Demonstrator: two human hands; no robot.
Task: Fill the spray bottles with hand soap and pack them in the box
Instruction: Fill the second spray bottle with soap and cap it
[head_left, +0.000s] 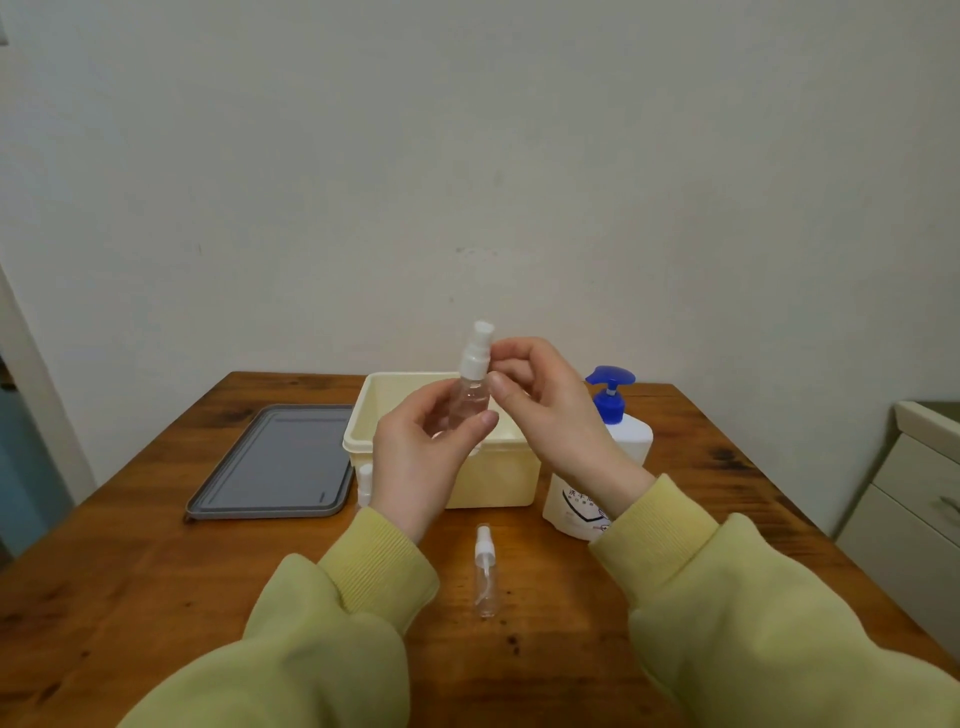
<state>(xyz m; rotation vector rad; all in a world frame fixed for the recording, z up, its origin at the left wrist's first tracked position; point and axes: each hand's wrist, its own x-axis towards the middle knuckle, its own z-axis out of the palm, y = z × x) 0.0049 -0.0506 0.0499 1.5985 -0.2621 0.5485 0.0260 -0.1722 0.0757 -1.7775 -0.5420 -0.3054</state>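
Observation:
My left hand (421, 457) holds a small clear spray bottle (470, 397) upright by its body, above the cream box (511, 480). My right hand (545, 400) pinches the bottle's white spray head (477, 351) with fingertips. A second clear spray bottle (484, 571) stands on the table in front of the box. A third small white-capped bottle (365, 484) peeks out at the box's left, mostly hidden by my left wrist. The white hand soap bottle (602, 467) with a blue pump stands right of the box.
A grey lid (275, 465) lies flat on the wooden table (130, 597), left of the box. A white cabinet (914, 499) stands beyond the table's right edge. A plain wall rises behind the table.

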